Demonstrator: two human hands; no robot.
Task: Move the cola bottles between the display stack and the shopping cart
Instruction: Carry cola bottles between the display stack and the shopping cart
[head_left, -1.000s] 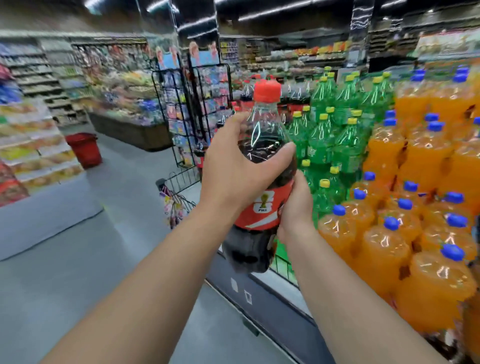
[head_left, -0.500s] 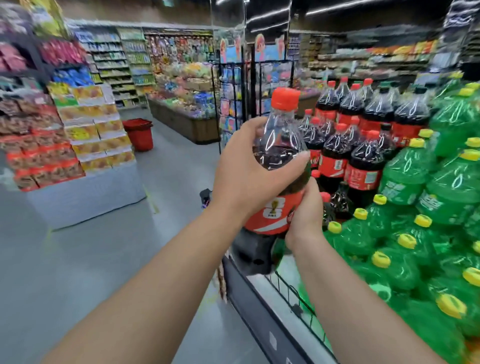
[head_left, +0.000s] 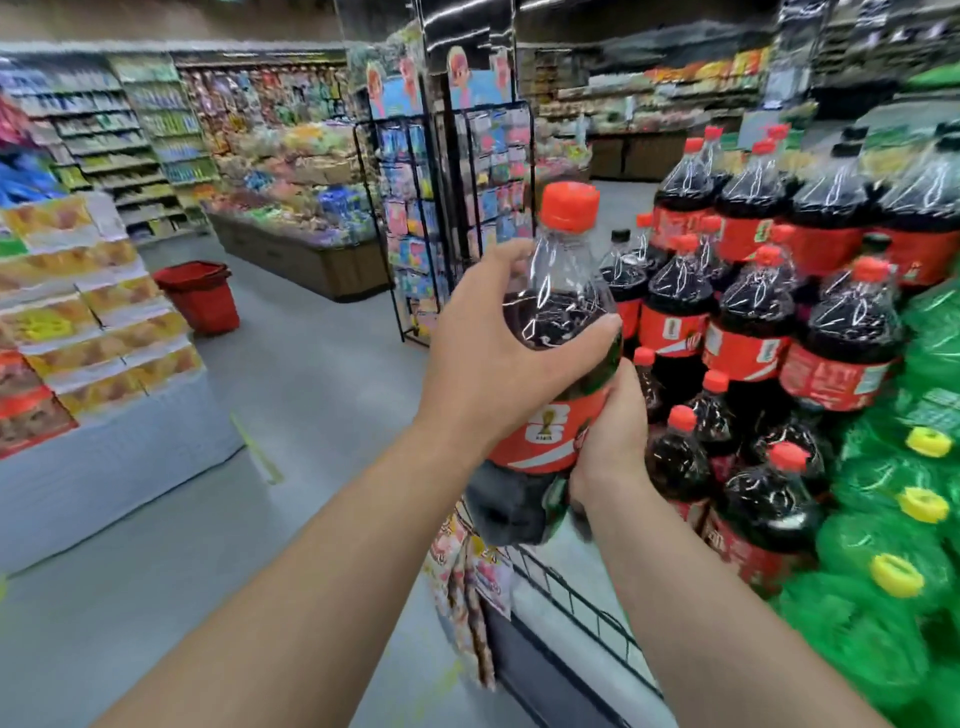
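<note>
I hold a large cola bottle (head_left: 558, 306) with a red cap and red label upright in front of me. My left hand (head_left: 498, 358) wraps round its shoulder from the left. My right hand (head_left: 610, 436) grips its lower body from the right, partly hidden behind the bottle. The display stack of cola bottles (head_left: 753, 322) rises just to the right of the held bottle, in stepped rows. No shopping cart is in view.
Green soda bottles (head_left: 893, 519) with yellow caps fill the right edge. A wire rail (head_left: 576, 597) with hanging snack packets (head_left: 467, 587) edges the display below my hands. A red basket (head_left: 200, 296), a boxed-goods stand (head_left: 88, 332) and tall wire racks (head_left: 447, 218) border the aisle floor.
My view has swung left along the display, from orange and green bottles to the cola stack. Both hands keep the same grip on the bottle, now beside the cola stack.
</note>
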